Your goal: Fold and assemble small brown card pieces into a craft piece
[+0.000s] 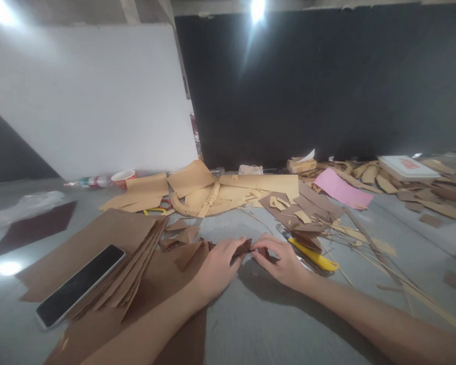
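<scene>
Near the middle of the grey table, my left hand (221, 266) is closed around a small dark brown textured piece (244, 247). My right hand (279, 261) pinches the right end of that piece between thumb and fingertips, its other fingers curled. The two hands are almost touching. Folded brown paper scraps (190, 253) lie beside and behind my left hand. Brown paper sheets (175, 304) are under my left forearm. A yellow-handled tool (313, 254) lies just to the right of my right hand.
A phone (81, 284) rests on brown paper at the left. Tan paper sheets (192, 180), a red and white cup (123, 177) and a bottle (89, 181) stand or lie behind. Pink paper (342, 187), thin strips (372, 261) and a white box (408, 167) are at the right.
</scene>
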A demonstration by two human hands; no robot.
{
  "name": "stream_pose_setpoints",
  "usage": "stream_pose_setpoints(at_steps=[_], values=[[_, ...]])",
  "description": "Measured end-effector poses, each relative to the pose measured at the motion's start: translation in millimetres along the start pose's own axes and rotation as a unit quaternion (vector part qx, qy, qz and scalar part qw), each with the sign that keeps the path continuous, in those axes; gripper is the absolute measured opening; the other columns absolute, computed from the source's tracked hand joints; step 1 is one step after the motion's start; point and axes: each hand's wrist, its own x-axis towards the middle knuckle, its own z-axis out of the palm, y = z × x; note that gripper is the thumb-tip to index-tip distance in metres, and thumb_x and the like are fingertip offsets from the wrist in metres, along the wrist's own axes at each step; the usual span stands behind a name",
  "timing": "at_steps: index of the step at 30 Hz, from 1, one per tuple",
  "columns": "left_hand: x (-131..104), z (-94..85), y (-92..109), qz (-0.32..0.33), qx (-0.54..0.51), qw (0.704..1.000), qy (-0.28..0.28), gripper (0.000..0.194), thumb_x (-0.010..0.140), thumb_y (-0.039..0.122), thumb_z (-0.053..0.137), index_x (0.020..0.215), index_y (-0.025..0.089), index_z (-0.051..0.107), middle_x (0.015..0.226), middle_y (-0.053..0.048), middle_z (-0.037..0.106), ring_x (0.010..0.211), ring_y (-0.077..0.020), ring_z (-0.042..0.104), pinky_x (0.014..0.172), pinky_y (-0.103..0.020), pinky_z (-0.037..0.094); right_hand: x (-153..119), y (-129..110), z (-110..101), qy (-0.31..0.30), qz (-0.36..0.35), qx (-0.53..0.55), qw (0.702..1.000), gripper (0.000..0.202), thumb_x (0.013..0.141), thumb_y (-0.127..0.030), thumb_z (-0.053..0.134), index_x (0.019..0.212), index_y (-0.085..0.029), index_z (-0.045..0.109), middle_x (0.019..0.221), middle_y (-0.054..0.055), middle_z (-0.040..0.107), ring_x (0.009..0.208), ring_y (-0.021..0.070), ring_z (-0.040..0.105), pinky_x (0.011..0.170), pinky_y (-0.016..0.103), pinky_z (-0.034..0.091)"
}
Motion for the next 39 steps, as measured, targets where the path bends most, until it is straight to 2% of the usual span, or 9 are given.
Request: stream_pose_setpoints(at_steps=[7, 10, 17, 20, 25, 33, 39], values=[[-2.4, 2.6, -2.3, 0.051, 0.050, 0.997, 0.012, 0.032, 0.109, 0.019, 0.058, 0.140, 0.024, 0.060, 0.121, -0.009, 0.077, 0.113, -0.0254, 0.075, 0.099, -0.041, 0.062, 4.3, -4.2, -0.5, 0.002, 0.031, 0.003, 1.000, 0.019, 0.105, -0.038, 0.061, 0.101, -0.024, 0.074, 0.082, 0.005, 0.067, 0.072, 0.0186, 0.062, 0.065, 0.030, 0.051], [-2.4, 1.6, -1.4, 0.079, 0.079, 0.994, 0.003, 0.030, 0.110, 0.020, 0.055, 0.140, 0.023, 0.060, 0.118, -0.009, 0.077, 0.110, -0.0257, 0.076, 0.097, -0.041, 0.062, 7.0, -8.0, -1.9, -0.019, 0.027, 0.019, 0.999, 0.023, 0.105, -0.040, 0.061, 0.104, -0.023, 0.076, 0.082, 0.005, 0.068, 0.073, 0.0189, 0.063, 0.067, 0.030, 0.053], [-3.0, -0.3, 1.9, 0.121, 0.124, 0.985, -0.023, 0.034, 0.111, 0.020, 0.052, 0.145, 0.021, 0.057, 0.117, -0.010, 0.076, 0.107, -0.0268, 0.075, 0.095, -0.043, 0.062, 12.0, -6.1, -2.3, -0.055, 0.094, 0.047, 0.993, 0.035, 0.107, -0.039, 0.052, 0.081, -0.022, 0.069, 0.078, 0.002, 0.071, 0.075, 0.0180, 0.066, 0.074, 0.029, 0.053], [-2.7, -0.9, 2.8, 0.113, 0.115, 0.987, -0.024, 0.033, 0.112, 0.021, 0.051, 0.144, 0.022, 0.058, 0.117, -0.010, 0.075, 0.108, -0.0259, 0.075, 0.097, -0.043, 0.062, 10.9, -0.8, 0.5, -0.029, 0.109, 0.029, 0.993, 0.033, 0.105, -0.040, 0.056, 0.081, -0.023, 0.069, 0.077, 0.001, 0.069, 0.073, 0.0176, 0.063, 0.069, 0.029, 0.051], [-1.4, -1.5, 3.0, 0.100, 0.112, 0.988, -0.024, 0.031, 0.111, 0.017, 0.051, 0.140, 0.022, 0.060, 0.116, -0.010, 0.075, 0.107, -0.0260, 0.075, 0.095, -0.042, 0.063, 8.2, 6.3, 2.4, 0.032, 0.109, 0.008, 0.994, 0.021, 0.099, -0.040, 0.066, 0.093, -0.023, 0.076, 0.074, 0.001, 0.066, 0.070, 0.0175, 0.059, 0.064, 0.028, 0.048], [-1.4, -1.4, 1.9, 0.088, 0.091, 0.992, -0.011, 0.029, 0.111, 0.017, 0.053, 0.137, 0.022, 0.061, 0.115, -0.009, 0.075, 0.107, -0.0253, 0.075, 0.095, -0.041, 0.062, 9.4, 2.2, -0.2, 0.004, 0.098, 0.034, 0.995, 0.022, 0.102, -0.037, 0.064, 0.095, -0.023, 0.079, 0.085, 0.004, 0.073, 0.081, 0.0199, 0.065, 0.075, 0.032, 0.051], [-2.7, -1.6, 1.0, 0.093, 0.087, 0.992, -0.015, 0.029, 0.112, 0.023, 0.054, 0.141, 0.020, 0.060, 0.114, -0.009, 0.075, 0.105, -0.0255, 0.074, 0.094, -0.040, 0.062, 8.9, -3.9, -0.5, -0.097, 0.085, 0.049, 0.991, 0.016, 0.100, -0.034, 0.066, 0.094, -0.023, 0.077, 0.080, 0.000, 0.067, 0.073, 0.0160, 0.059, 0.067, 0.027, 0.048]])
